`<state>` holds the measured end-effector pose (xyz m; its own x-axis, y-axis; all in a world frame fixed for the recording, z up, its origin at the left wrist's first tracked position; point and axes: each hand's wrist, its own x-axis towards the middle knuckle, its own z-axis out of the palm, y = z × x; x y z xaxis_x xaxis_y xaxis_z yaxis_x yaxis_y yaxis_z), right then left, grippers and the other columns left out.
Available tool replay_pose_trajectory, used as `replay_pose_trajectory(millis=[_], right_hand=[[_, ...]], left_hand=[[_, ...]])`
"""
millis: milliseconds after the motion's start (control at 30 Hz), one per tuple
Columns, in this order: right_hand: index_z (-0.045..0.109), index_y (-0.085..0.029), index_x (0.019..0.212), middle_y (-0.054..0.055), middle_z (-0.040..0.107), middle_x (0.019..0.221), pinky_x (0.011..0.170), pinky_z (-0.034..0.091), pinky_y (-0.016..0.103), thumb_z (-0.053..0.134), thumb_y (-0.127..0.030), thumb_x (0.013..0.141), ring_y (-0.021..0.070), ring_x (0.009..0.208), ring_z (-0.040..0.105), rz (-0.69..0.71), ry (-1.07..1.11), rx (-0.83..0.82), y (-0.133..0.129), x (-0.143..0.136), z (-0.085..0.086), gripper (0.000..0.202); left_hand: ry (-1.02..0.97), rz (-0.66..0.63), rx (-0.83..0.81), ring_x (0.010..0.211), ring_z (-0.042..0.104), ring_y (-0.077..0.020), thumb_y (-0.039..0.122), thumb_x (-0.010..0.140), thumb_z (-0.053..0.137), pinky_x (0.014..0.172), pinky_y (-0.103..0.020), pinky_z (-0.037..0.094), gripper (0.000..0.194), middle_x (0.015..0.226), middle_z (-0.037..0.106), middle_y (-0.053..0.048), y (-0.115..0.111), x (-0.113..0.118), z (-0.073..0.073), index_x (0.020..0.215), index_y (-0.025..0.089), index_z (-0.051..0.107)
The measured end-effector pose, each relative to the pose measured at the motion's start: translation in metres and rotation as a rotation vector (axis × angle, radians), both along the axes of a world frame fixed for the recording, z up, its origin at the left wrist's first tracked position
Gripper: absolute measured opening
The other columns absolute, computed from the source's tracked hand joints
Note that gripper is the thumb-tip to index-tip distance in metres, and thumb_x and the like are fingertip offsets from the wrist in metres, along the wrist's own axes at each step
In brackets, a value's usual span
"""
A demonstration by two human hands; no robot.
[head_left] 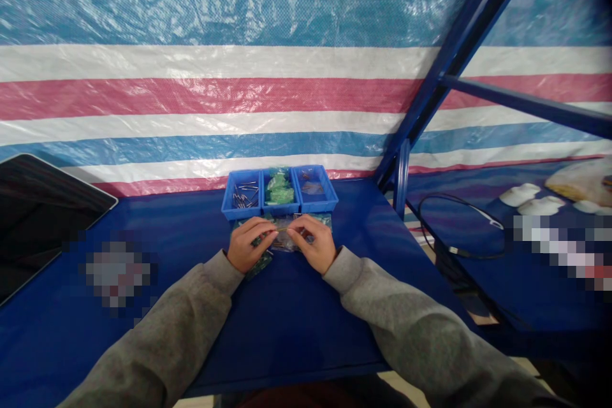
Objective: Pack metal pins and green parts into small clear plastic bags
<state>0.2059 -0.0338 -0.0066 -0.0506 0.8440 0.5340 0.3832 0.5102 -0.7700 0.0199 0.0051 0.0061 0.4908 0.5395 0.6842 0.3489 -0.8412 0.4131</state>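
Note:
My left hand point(251, 243) and my right hand point(313, 242) meet over the blue table, fingertips pinched on the two ends of a small thin brownish piece point(282, 228). Beneath and between them lie clear plastic bags point(285, 242) and green packets point(261, 262). Just beyond my hands stand three blue bins side by side. Dark metal rods fill part of the left bin point(228, 204); green bagged items are in the middle bin point(281, 208); the right bin point(329, 204) holds clear bags with small parts.
A dark screen point(38, 217) leans at the far left, near a blurred-out item point(117, 271). To the right are a blue metal frame point(430, 89), a black cable point(430, 236) and white objects point(540, 204) on another table.

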Motion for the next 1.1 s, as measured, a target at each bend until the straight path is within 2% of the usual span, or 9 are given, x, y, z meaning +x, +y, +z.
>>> replay_pose_trajectory(millis=[300,533,767,1100], right_hand=[[0.062,-0.018,0.083,0.004,0.059,0.078,0.057,0.044,0.024,0.051,-0.028,0.086,0.0133,0.066,0.054,0.000,-0.032,0.033,0.0020,0.0008,-0.0027,0.015],[0.063,-0.018,0.083,0.004,0.060,0.078,0.059,0.044,0.026,0.052,-0.029,0.086,0.0133,0.065,0.053,0.022,-0.060,0.039,0.0012,0.0003,-0.0024,0.015],[0.062,-0.018,0.082,0.003,0.059,0.075,0.058,0.044,0.025,0.052,-0.031,0.086,0.0129,0.063,0.052,0.003,-0.055,0.037,-0.0006,0.0005,0.0003,0.017],[0.062,-0.018,0.081,0.003,0.058,0.073,0.058,0.043,0.025,0.051,-0.029,0.087,0.0128,0.063,0.052,-0.025,-0.042,0.053,-0.0011,-0.0003,0.0000,0.017]], left_hand=[[-0.028,-0.031,0.064,0.069,0.058,-0.0131,0.017,0.077,0.061,0.063,-0.026,0.048,0.010,0.077,0.065,-0.006,0.0033,-0.0016,-0.0059,0.085,0.016,0.068],[-0.013,-0.005,0.095,0.066,0.056,-0.0127,0.014,0.075,0.061,0.062,-0.026,0.046,0.005,0.072,0.062,-0.005,-0.0003,-0.0020,-0.0022,0.078,0.015,0.066],[-0.010,0.038,0.029,0.074,0.057,-0.0129,0.015,0.081,0.054,0.071,-0.027,0.048,0.007,0.082,0.061,-0.006,-0.0030,0.0000,0.0009,0.085,0.015,0.060],[0.035,-0.009,-0.039,0.072,0.056,-0.0121,0.018,0.082,0.055,0.066,-0.025,0.048,0.008,0.085,0.061,-0.006,-0.0023,0.0008,0.0007,0.087,0.014,0.058]])
